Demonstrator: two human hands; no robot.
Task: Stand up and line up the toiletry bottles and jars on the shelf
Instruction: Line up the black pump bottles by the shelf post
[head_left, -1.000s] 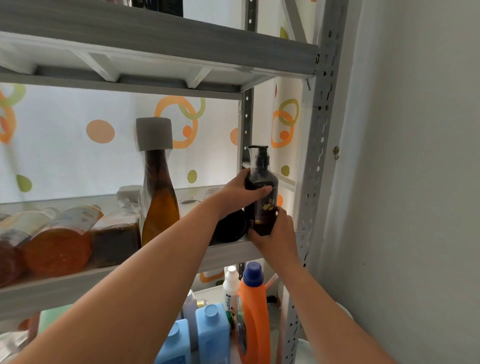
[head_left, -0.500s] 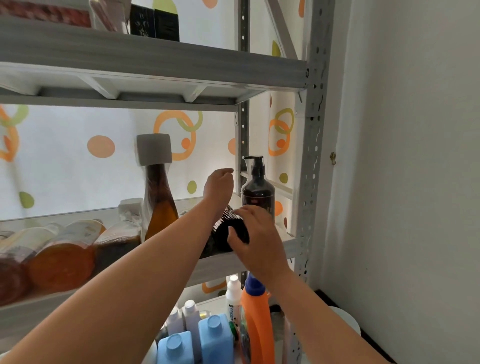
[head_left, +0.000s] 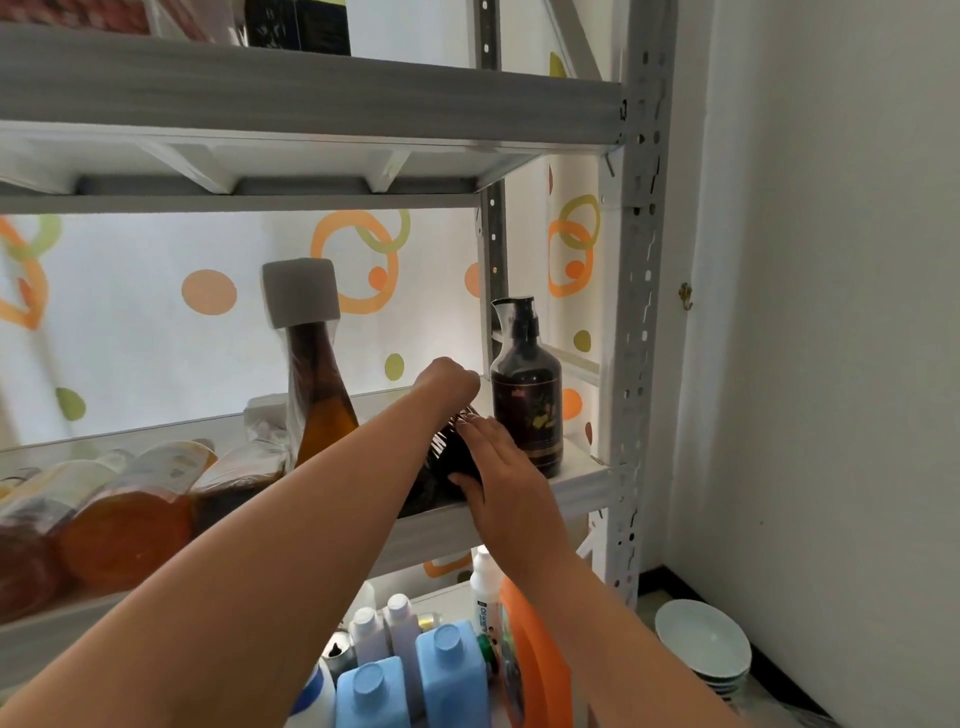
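So the black pump bottle (head_left: 527, 410) is standing upright at the right end of the shelf (head_left: 576, 483), right by the metal post. Just left of it, almost touching, there's a second dark bottle (head_left: 448, 461) lying on its side with its bottom facing out.

The right hand (head_left: 501, 470) has hold of that one: fingers laid over the top of the base, thumb tucked underneath. The left hand (head_left: 449, 382) reaches in over the bottle's far end, a bit left of the pump bottle's shoulder, fingers curled downward. I honestly can't tell if it's gripping anything, since the far end is hidden.

Further left of the pump bottle a tall amber bottle (head_left: 319, 400) with a grey cap stands upright, still in plastic wrap. Well left of that, a few orange bottles (head_left: 124, 535) are lying down.

Below the pump bottle, one level down, are blue bottles (head_left: 447, 670) and an orange jug (head_left: 535, 675). Down to its right, white bowls (head_left: 701, 644) are stacked on the floor.
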